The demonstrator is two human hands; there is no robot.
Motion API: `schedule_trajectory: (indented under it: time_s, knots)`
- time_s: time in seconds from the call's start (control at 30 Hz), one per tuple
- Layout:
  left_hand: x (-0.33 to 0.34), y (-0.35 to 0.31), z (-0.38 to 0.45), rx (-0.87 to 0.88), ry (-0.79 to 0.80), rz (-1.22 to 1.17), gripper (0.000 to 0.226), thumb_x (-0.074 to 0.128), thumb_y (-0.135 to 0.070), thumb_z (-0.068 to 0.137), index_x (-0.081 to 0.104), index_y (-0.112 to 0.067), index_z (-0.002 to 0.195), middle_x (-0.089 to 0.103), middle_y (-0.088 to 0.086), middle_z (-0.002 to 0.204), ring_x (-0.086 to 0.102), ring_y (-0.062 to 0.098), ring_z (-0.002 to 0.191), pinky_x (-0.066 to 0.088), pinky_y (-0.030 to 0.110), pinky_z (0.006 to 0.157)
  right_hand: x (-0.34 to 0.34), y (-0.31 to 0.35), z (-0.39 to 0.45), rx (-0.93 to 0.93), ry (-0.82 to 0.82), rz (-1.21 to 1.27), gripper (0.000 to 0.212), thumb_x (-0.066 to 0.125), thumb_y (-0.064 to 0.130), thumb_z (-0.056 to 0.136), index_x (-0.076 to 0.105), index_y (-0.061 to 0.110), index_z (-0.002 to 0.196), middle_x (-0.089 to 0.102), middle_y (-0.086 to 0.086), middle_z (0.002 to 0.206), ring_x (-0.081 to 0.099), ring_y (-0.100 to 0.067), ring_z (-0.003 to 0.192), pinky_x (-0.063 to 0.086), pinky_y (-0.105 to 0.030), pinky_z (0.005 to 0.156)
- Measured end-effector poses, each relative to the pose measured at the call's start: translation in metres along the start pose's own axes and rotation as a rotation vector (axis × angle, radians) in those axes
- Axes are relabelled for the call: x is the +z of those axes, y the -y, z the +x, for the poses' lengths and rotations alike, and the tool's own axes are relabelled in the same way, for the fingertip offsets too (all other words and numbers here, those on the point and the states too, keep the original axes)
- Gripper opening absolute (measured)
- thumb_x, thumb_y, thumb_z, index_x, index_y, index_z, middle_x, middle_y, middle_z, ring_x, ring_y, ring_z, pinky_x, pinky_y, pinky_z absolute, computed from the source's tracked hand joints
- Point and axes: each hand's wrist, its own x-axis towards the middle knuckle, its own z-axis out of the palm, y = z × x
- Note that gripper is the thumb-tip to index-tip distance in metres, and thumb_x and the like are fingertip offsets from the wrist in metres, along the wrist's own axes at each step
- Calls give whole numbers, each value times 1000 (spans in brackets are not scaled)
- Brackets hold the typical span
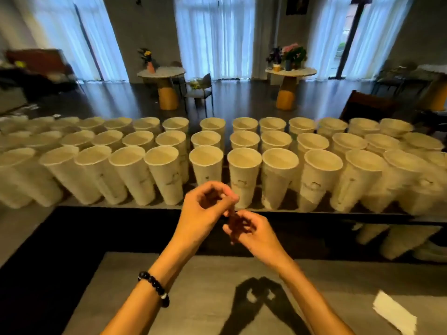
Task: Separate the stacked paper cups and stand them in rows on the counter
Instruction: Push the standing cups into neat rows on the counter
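We see many tall white paper cups (208, 172) standing upright, open tops up, in three long rows on the desk (29, 226), just beyond our hands. Some show a faint mark on the side. Our left hand (205, 209) and right hand (251, 233) meet in the air in front of the cups, fingers curled and touching each other; we cannot tell if they pinch anything. A dark bead bracelet (154, 287) circles the left wrist. A white paper slip (394, 313) lies to the right of our hands.
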Motion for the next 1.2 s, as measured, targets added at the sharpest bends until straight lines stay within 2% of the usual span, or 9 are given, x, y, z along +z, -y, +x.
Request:
schedule_trajectory:
  time_s: [0.2,0.3,0.5,0.73,0.8,0.9,1.07,1.13,1.2]
  knots:
    - [-145,2,-40,-73,-429,151,8,73,2,84,67,6,86,65,12,65,61,18,60,51,24,61,137,23,46,-43,384,29,16,70,0,84,69,10,95,69,-6,78,68,-24,71,56,-43,75]
    - [-206,4,-58,-133,-531,210,10,74,-3,86,68,5,89,66,12,67,63,17,62,51,22,60,186,32,58,-44,443,58,15,73,11,85,67,10,99,70,-14,81,70,-31,74,57,-41,75]
    - [-335,12,-89,-233,-721,218,3,74,-8,87,71,-6,88,68,5,69,62,15,66,48,20,59,278,46,77,-12,530,114,21,71,9,87,66,10,107,69,-24,90,70,-36,83,57,-32,73]
    - [-494,48,-107,-442,-776,276,8,71,-8,90,68,-3,96,72,18,93,67,24,79,54,27,69,402,49,104,48,477,117,23,72,9,86,67,13,108,72,-17,87,72,-29,81,57,-32,72]
    - [-540,66,-109,-487,-800,310,9,72,-7,89,65,-7,96,70,21,100,70,28,84,56,27,64,452,46,118,78,505,67,29,73,12,86,64,13,114,72,-14,87,72,-25,82,58,-29,71]
    - [-589,89,-102,-545,-829,442,20,75,-11,86,61,-17,98,65,9,102,65,21,93,51,19,61,514,39,139,165,523,-85,50,77,24,83,56,18,128,74,-3,91,72,-15,85,59,-31,82]
    - [-649,120,-70,-552,-792,595,52,86,-29,70,55,-32,111,53,-5,116,58,12,102,58,35,87,589,22,171,201,359,-234,82,76,34,82,32,16,149,72,3,87,67,-5,87,52,-33,96]
    - [-665,129,-54,-558,-722,710,76,88,-42,64,51,-28,128,49,-4,128,53,17,117,52,43,100,608,19,183,210,258,-243,85,76,33,82,29,16,150,71,0,87,70,-11,78,57,-33,84]
    - [-673,136,-38,-557,-683,738,97,86,-56,58,45,-25,139,44,-2,137,49,23,126,48,46,105,618,18,194,249,170,-187,81,76,29,82,31,17,149,72,-8,85,72,-19,61,61,-36,59]
